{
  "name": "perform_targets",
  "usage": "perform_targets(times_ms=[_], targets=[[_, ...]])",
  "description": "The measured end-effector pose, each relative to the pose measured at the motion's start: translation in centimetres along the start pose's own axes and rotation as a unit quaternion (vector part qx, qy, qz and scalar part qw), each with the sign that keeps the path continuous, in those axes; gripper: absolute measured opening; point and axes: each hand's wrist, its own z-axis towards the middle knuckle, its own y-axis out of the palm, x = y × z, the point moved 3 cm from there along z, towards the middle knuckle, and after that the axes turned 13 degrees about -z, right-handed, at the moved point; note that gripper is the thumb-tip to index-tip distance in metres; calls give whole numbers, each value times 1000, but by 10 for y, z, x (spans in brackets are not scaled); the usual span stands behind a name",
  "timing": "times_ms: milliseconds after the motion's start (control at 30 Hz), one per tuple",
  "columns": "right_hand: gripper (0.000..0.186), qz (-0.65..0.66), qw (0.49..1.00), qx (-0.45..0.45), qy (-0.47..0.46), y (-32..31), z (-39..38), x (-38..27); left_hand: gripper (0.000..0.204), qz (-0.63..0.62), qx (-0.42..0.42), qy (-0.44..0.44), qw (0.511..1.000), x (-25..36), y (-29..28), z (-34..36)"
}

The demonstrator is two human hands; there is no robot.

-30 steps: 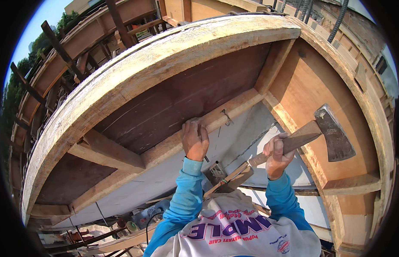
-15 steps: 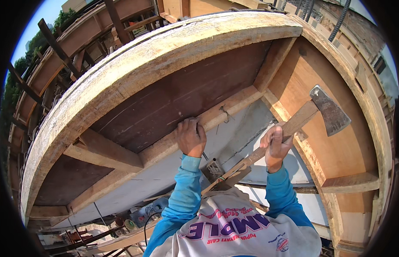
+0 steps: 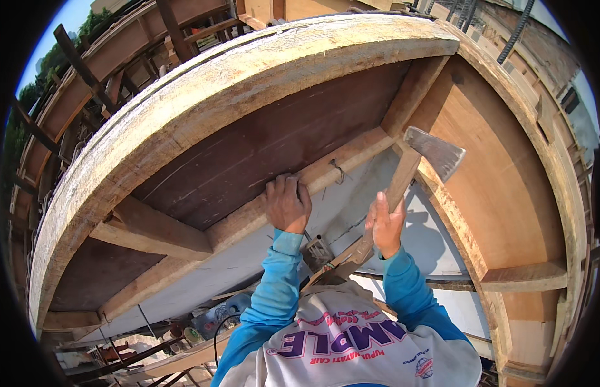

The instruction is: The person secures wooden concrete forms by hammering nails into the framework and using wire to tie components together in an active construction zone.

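My left hand [image 3: 288,203] is wrapped over a straight wooden batten [image 3: 239,222] that runs along the lower edge of a dark brown panel [image 3: 274,132]. In my right hand [image 3: 386,226] is an axe [image 3: 403,177], gripped partway along its wooden handle. Its metal head [image 3: 436,152] is up near the corner where the batten meets a light plywood panel [image 3: 500,174]. The handle's lower end points down toward my chest. A twisted wire [image 3: 338,169] sticks out of the batten between my hands.
A thick curved timber [image 3: 268,71] arches over the dark panel, with a short wooden brace [image 3: 155,231] across it at left. Another crosspiece [image 3: 525,276] sits on the right panel. Steel bars [image 3: 516,32] rise at the upper right. A plastic bottle [image 3: 232,308] lies below.
The axe has swung left and slightly down, its head coming off the plywood's middle toward the corner. My right hand moved left with it; my left hand stayed on the batten.
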Motion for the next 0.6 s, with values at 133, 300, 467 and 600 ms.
perform_targets(times_ms=[133,300,467,600], targets=[[25,-169,956,-234,53,3,-5,47,14,-3,18,22,1000,-1,-7,4],[27,49,998,-29,-19,-22,2,-28,13,-9,14,7,1000,-2,-6,-2],[28,-202,967,-151,26,-6,-11,57,15,-14,11,3,1000,5,-2,-1],[33,-97,962,-208,146,-2,-11,31,15,-1,14,8,1000,-5,-6,-7]])
